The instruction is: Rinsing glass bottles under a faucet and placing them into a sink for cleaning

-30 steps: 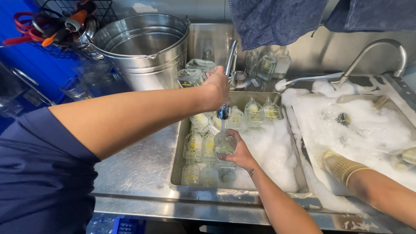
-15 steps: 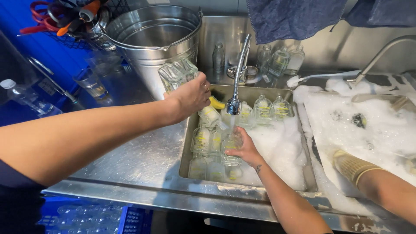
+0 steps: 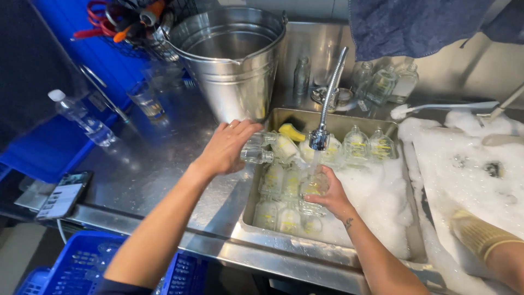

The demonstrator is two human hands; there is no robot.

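Risk of slip: left hand (image 3: 228, 147) grasps a wet clear bottle (image 3: 256, 152) on its side over the sink's near-left rim (image 3: 246, 210). Right hand (image 3: 330, 194) clasps a small bottle (image 3: 315, 186) under the tap stream (image 3: 315, 159); soap film could loosen either, cracking glass on the bottles below.

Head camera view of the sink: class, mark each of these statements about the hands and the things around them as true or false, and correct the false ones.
1. The right hand holds a glass bottle under the tap. True.
2. The left hand rests on the phone. False: it grips a clear bottle at the sink basin's left edge; the phone lies apart on the counter.
3. The metal bucket stands inside the basin. False: it stands on the counter behind it.
4. Foam covers part of the basin. True.
5. A yellow sponge lies at the basin's back. True.
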